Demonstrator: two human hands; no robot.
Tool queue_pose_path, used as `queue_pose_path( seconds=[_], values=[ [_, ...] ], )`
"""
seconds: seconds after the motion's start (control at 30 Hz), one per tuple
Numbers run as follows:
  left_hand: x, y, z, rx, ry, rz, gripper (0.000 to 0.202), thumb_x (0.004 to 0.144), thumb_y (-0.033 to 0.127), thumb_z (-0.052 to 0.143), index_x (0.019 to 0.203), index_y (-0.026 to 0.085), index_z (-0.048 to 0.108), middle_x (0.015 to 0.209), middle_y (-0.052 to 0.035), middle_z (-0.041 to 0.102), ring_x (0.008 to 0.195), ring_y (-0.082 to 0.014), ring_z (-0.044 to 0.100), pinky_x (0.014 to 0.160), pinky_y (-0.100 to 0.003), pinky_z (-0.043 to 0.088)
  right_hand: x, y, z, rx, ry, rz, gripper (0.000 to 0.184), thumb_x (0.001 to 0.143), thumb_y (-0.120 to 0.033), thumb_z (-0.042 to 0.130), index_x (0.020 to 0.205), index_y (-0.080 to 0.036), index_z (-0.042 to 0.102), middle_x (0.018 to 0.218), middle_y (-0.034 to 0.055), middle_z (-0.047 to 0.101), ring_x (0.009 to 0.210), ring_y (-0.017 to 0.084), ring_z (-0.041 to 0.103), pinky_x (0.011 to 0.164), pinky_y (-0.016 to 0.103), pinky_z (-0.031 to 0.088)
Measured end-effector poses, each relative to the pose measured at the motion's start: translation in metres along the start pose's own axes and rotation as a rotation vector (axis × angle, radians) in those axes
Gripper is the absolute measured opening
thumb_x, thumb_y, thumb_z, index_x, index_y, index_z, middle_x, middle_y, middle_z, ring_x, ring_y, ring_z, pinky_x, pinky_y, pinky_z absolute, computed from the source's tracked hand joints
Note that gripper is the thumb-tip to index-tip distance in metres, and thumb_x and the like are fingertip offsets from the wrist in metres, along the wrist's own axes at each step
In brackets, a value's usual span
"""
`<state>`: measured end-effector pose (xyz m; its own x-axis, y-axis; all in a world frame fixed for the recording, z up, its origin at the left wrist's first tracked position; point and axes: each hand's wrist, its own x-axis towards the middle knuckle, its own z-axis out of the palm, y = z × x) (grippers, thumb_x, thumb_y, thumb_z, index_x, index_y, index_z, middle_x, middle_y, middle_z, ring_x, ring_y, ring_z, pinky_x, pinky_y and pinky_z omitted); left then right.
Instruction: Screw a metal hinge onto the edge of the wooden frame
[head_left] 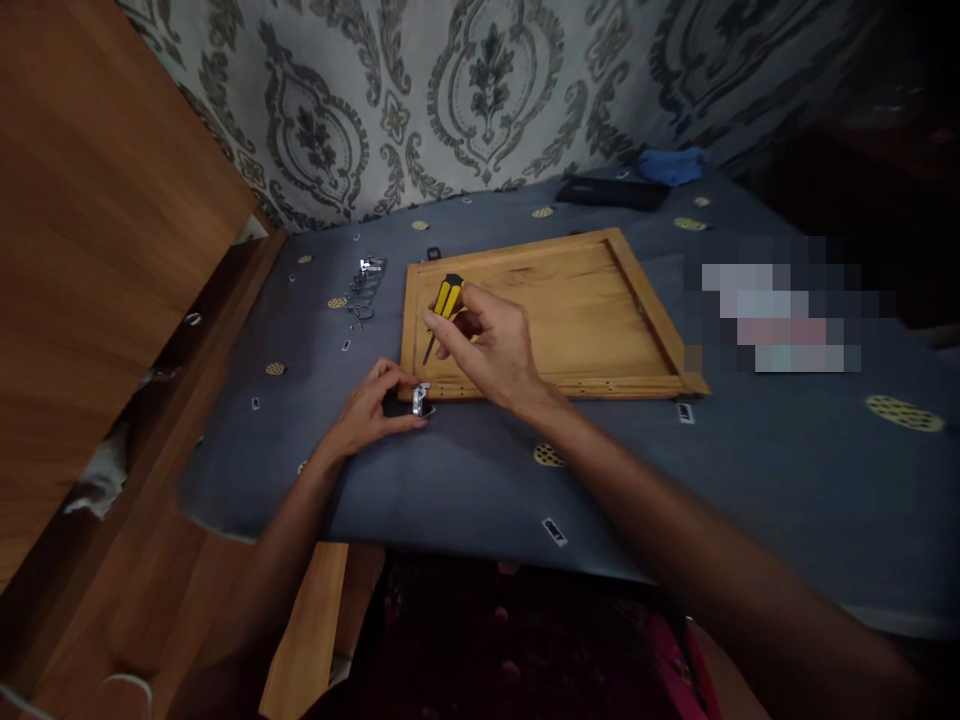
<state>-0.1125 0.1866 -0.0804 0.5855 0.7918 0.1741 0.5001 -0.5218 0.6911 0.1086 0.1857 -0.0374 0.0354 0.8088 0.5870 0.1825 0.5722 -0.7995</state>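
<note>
My right hand (491, 345) is closed round a screwdriver with a yellow and black handle (448, 296), its shaft pointing down towards the near left corner of a wooden panel (555, 300). My left hand (375, 405) pinches a small silver metal hinge (421, 397) against that corner of the panel. The panel lies flat on a grey-blue cloth (465, 480) that covers the surface.
A pile of metal hardware (365, 290) lies on the cloth left of the panel. A dark flat object (611, 192) and a blue cloth (675, 165) sit at the far edge by the patterned wall. A tall wooden board (97, 200) stands at the left.
</note>
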Motion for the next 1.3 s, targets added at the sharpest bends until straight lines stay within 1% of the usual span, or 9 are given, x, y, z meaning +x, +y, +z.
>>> queue_pose_path(
  seconds=[0.1,0.2,0.3,0.43,0.6,0.73,0.97,1.07,1.3],
  values=[
    [0.0,0.0,0.0,-0.009,-0.005,0.001,0.055,0.081,0.061,0.081,0.115,0.02,0.067,0.108,-0.0054,0.058,0.102,-0.0227,0.055,0.092,-0.034,0.047,0.001,0.001,-0.001,0.015,0.013,0.014,0.043,0.097,-0.061,0.063,0.082,-0.021,0.056,0.072,-0.0004,0.06,0.058,0.013,0.059,0.056,0.03,0.045],
    [0.0,0.0,0.0,-0.017,-0.009,0.0,0.057,0.081,0.061,0.081,0.117,0.02,0.066,0.109,-0.0055,0.058,0.102,-0.0227,0.055,0.091,-0.034,0.047,0.001,0.002,0.0,0.03,-0.001,0.024,0.046,0.095,-0.065,0.063,0.08,-0.022,0.054,0.069,-0.0027,0.058,0.054,0.012,0.06,0.055,0.03,0.044],
    [0.0,0.0,-0.001,-0.019,-0.012,-0.004,0.054,0.082,0.059,0.08,0.116,0.02,0.065,0.108,-0.0051,0.058,0.101,-0.0224,0.055,0.09,-0.034,0.047,-0.002,0.002,0.003,0.012,-0.035,0.031,0.047,0.095,-0.065,0.062,0.078,-0.022,0.053,0.068,-0.0028,0.058,0.058,0.012,0.058,0.056,0.03,0.044],
    [-0.001,0.0,0.0,-0.018,-0.016,-0.006,0.048,0.084,0.057,0.079,0.111,0.021,0.065,0.107,-0.0043,0.057,0.102,-0.0224,0.054,0.09,-0.033,0.046,-0.006,0.002,0.007,-0.03,-0.087,0.022,0.046,0.097,-0.062,0.061,0.074,-0.023,0.051,0.066,-0.0018,0.055,0.063,0.014,0.055,0.058,0.03,0.043],
    [-0.001,-0.001,0.001,-0.014,-0.01,-0.011,0.045,0.084,0.056,0.078,0.109,0.021,0.064,0.107,-0.0043,0.056,0.1,-0.0219,0.053,0.089,-0.033,0.046,-0.009,0.005,0.008,-0.055,-0.137,0.027,0.047,0.097,-0.061,0.06,0.073,-0.023,0.049,0.065,-0.0023,0.053,0.063,0.014,0.052,0.058,0.029,0.041],
    [-0.001,-0.002,0.001,-0.017,-0.001,-0.005,0.045,0.084,0.056,0.079,0.107,0.021,0.063,0.106,-0.004,0.056,0.099,-0.0216,0.053,0.088,-0.033,0.046,-0.01,0.007,0.009,-0.068,-0.15,0.027,0.046,0.097,-0.061,0.059,0.075,-0.023,0.048,0.066,-0.0032,0.05,0.062,0.013,0.05,0.059,0.029,0.04],
    [-0.001,-0.001,0.001,-0.015,-0.004,-0.006,0.043,0.085,0.053,0.079,0.109,0.021,0.065,0.107,-0.0048,0.057,0.099,-0.0223,0.053,0.089,-0.034,0.047,-0.008,0.005,0.007,-0.099,-0.157,-0.021,0.045,0.098,-0.057,0.059,0.072,-0.023,0.045,0.064,-0.0034,0.048,0.061,0.014,0.047,0.06,0.03,0.037],
    [-0.001,0.0,0.001,-0.012,-0.003,-0.008,0.043,0.084,0.053,0.079,0.108,0.021,0.064,0.106,-0.0049,0.057,0.1,-0.0226,0.053,0.089,-0.034,0.047,-0.007,0.004,0.006,-0.11,-0.155,-0.037,0.047,0.098,-0.058,0.059,0.071,-0.024,0.043,0.063,-0.0041,0.046,0.06,0.013,0.045,0.06,0.03,0.035],
    [-0.001,-0.003,0.001,-0.006,-0.004,0.007,0.044,0.084,0.053,0.079,0.108,0.021,0.063,0.106,-0.0047,0.056,0.099,-0.0223,0.053,0.087,-0.033,0.047,-0.006,0.002,0.007,-0.09,-0.177,-0.087,0.046,0.099,-0.056,0.058,0.071,-0.024,0.042,0.063,-0.0041,0.046,0.059,0.013,0.044,0.059,0.03,0.035]
  ],
)
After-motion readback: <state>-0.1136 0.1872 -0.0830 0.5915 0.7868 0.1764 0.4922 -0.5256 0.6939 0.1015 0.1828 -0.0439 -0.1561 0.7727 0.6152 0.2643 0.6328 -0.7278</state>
